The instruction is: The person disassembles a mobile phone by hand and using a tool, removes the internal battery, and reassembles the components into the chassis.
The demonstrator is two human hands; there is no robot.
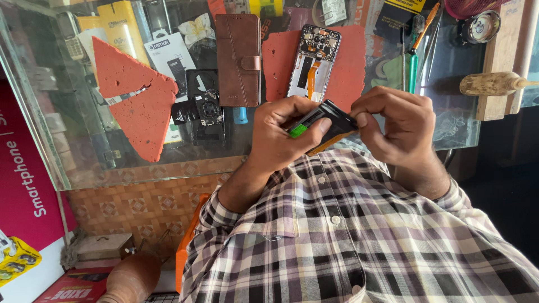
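Bright daylight, sharp focus, glass glare, edge distortion.

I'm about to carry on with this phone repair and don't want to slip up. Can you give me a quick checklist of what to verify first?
1. Battery held by both hands: ok, left hand and right hand both pinch it.
2. Battery clear of the glass counter: ok, it is held up near the chest.
3. Opened phone lying flat on the red mat: ok.
4. Green-handled tool close by: ok, it lies right of the mat.
5. Battery free of swelling or damage: cannot tell, fingers cover much of it.
6. Brown case clear of the phone: ok, it lies beside it.
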